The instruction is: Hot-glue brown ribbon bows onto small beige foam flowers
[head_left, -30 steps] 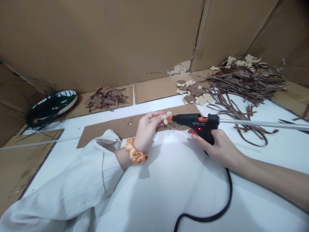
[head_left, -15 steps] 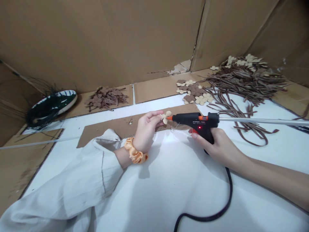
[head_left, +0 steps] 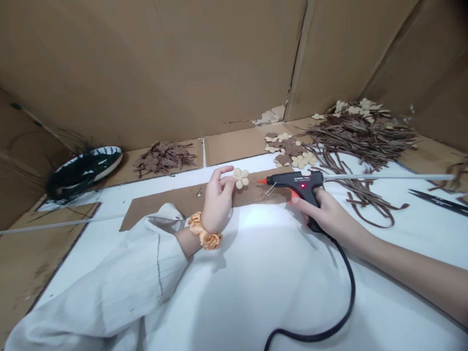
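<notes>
- The left hand point(head_left: 217, 197), at the centre of the frame, grasps a cream flower point(head_left: 241, 179) at its left edge between thumb and fingers. The contact behind the petals is hidden from me.
- The right hand point(head_left: 327, 207), right of centre, has its fingers wrapped around the handle of a black glue gun point(head_left: 298, 181). I cannot tell whether the orange trigger point(head_left: 294, 196) is pressed.
- Change: the nozzle point(head_left: 262, 181) no longer meets the flower. I now see a gap between them, with the nozzle to the right.
- Change: the flower is turned further towards the camera, so five petals show.
- Meaning: I judge that this contact of the gun with the flower is over or paused. I cannot confirm glue on the petals from this view.
- Flower location: centre of the frame, in front of the cardboard strip point(head_left: 175, 200) and held by the hand alone.
- Gun condition: a red light shows on its body, a clear glue stick point(head_left: 387, 177) extends from its rear to the right, and a black cord point(head_left: 353, 282) runs to the lower edge.
- Surroundings: loose flowers point(head_left: 288, 151) lie above the gun, brown strips point(head_left: 361, 136) at upper right, and a plate point(head_left: 111, 152) at left.
</notes>
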A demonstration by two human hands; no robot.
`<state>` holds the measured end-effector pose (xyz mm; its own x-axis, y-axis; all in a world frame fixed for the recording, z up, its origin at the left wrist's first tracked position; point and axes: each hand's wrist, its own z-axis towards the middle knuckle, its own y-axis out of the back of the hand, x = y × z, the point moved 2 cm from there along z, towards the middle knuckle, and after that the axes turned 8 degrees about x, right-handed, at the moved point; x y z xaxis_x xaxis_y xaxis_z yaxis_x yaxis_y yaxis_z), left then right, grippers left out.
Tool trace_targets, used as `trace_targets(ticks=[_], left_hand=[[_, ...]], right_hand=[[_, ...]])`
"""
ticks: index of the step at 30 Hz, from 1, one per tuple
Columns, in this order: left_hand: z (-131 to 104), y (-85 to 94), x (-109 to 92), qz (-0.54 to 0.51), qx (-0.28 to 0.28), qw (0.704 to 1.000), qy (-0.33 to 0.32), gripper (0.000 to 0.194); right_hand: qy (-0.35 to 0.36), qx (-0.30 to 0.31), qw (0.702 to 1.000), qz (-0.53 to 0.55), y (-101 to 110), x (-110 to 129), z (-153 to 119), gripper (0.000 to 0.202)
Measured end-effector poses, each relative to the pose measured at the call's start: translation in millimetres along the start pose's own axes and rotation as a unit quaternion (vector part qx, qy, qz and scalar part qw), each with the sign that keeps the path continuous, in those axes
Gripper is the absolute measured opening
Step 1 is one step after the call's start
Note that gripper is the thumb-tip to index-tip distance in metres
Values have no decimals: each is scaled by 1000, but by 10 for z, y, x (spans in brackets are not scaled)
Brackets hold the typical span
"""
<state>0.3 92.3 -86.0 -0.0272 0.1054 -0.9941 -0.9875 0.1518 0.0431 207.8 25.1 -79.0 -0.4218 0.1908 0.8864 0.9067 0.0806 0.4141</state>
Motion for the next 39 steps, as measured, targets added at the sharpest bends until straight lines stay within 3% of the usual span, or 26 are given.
trace_targets(ticks=[5, 9, 15, 19, 35, 39], left_hand=[[39, 56, 28, 115, 4, 993, -1, 14], [39, 77, 2, 145, 5, 989, 12, 11], [62, 96, 11, 220, 17, 975, 23, 14], [91, 125, 36, 290, 20, 956, 27, 18], [-36, 51, -65, 474, 49, 879, 26, 39], [-13, 58, -60, 495, 54, 867, 23, 36]], right_hand=[[-22, 48, 999, -3, 3, 31, 8, 35], [-21, 68, 990, -123, 89, -31, 39, 42], [-4, 70, 935, -348, 177, -12, 53, 52], [-21, 70, 899, -432, 169, 91, 29, 51], [-21, 75, 883, -462, 145, 114, 28, 52], [-13, 39, 887, -459, 321, 201, 17, 50]])
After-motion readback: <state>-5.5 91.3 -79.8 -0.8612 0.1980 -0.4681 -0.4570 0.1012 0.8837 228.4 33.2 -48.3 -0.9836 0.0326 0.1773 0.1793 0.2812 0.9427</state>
